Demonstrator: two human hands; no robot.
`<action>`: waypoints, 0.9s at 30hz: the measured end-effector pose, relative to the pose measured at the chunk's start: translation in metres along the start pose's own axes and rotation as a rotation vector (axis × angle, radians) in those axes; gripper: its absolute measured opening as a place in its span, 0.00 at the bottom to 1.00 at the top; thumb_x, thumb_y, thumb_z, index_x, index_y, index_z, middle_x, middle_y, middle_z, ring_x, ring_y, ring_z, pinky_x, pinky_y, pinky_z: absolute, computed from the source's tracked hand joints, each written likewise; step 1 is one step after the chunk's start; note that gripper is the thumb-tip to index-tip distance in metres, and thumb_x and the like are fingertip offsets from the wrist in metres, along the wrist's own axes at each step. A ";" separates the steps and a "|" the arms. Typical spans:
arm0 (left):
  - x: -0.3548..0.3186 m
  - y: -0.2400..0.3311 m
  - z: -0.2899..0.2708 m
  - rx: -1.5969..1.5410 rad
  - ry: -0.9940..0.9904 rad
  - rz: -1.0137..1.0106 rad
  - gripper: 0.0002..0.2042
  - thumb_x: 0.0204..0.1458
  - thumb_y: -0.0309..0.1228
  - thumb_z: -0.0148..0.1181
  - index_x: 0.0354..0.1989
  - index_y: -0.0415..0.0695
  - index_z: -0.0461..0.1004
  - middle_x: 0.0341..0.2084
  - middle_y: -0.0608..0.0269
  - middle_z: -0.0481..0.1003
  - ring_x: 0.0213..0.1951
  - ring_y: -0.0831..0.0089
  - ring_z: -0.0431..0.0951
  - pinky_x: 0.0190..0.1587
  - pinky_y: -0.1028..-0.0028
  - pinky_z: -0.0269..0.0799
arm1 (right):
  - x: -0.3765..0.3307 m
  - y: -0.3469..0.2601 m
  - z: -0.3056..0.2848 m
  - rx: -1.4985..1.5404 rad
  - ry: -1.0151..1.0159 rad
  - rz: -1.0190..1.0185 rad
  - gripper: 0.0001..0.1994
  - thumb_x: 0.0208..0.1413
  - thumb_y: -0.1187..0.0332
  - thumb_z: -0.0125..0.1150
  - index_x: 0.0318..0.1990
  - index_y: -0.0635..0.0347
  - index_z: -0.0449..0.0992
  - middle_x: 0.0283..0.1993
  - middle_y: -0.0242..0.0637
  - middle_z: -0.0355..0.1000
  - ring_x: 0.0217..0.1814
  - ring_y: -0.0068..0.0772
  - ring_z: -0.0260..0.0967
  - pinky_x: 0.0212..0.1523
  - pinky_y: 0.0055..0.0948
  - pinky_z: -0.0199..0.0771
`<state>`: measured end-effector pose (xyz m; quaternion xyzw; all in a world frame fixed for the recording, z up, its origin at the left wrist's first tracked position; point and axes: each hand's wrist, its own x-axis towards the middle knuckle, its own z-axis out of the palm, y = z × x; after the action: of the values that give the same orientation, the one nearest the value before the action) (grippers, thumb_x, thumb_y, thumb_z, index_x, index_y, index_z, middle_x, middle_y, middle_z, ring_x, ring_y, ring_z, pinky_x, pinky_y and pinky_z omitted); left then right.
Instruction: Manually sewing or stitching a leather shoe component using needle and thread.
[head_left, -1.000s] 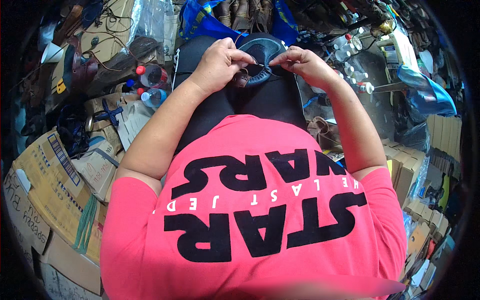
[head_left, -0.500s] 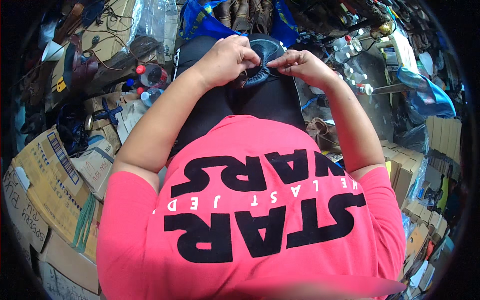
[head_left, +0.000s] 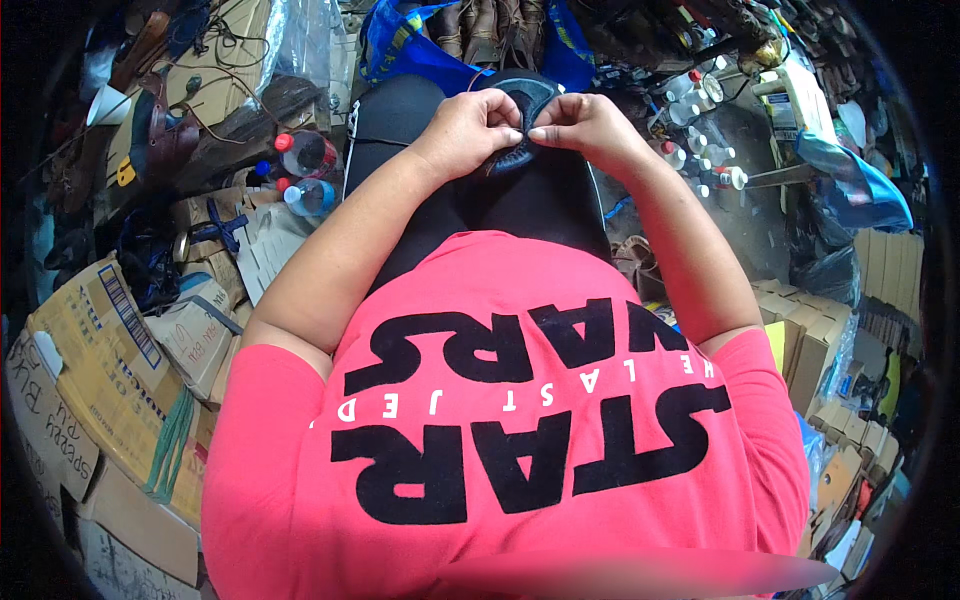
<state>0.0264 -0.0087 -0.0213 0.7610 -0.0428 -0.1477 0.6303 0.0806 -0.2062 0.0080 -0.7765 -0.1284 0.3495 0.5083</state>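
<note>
A dark blue-black shoe [head_left: 538,92] rests on my lap between my knees, its near end partly hidden by my fingers. Just left of it, my left hand [head_left: 474,126] is closed in a pinch, fingertips over the shoe's near part. From the other side my right hand [head_left: 582,128] pinches thumb to forefinger, its tips almost meeting the left ones. What is between the fingertips is too small to make out. A thin brown strand [head_left: 474,82] shows above my left hand.
Beyond my knees stands a blue bag [head_left: 425,50] with brown shoes [head_left: 490,35] in it. Plastic bottles lie to the left [head_left: 305,155] and right [head_left: 695,100]. Flattened cardboard boxes [head_left: 95,340] lean at the left; stacked cartons [head_left: 800,330] stand at the right.
My right hand has moved in and its fingers have curled from a more stretched pose into a pinch. Both hands' fingertips are now closer together, over the near part of the shoe.
</note>
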 end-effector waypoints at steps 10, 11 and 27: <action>-0.013 0.021 -0.025 0.556 0.004 0.146 0.05 0.46 0.28 0.60 0.28 0.40 0.75 0.24 0.58 0.75 0.32 0.68 0.75 0.37 0.70 0.69 | -0.015 0.012 -0.024 0.078 0.021 -0.049 0.09 0.46 0.68 0.69 0.31 0.62 0.76 0.27 0.25 0.71 0.32 0.16 0.66 0.36 0.19 0.68; -0.013 0.024 -0.021 0.536 -0.008 0.114 0.04 0.46 0.27 0.59 0.28 0.40 0.75 0.24 0.58 0.75 0.31 0.69 0.75 0.36 0.71 0.69 | -0.016 0.019 -0.023 0.077 0.026 -0.048 0.09 0.46 0.68 0.69 0.31 0.62 0.76 0.27 0.25 0.71 0.32 0.16 0.66 0.36 0.19 0.68; 0.004 0.027 -0.012 0.787 -0.163 0.304 0.05 0.51 0.30 0.51 0.33 0.44 0.72 0.27 0.50 0.75 0.33 0.52 0.76 0.35 0.58 0.70 | -0.018 -0.001 -0.055 -0.784 0.481 -0.395 0.07 0.50 0.67 0.61 0.33 0.60 0.74 0.40 0.40 0.68 0.41 0.41 0.67 0.43 0.33 0.68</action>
<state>0.0366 -0.0041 0.0058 0.9143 -0.2570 -0.0852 0.3012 0.1049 -0.2545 0.0290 -0.9285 -0.2740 -0.0168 0.2501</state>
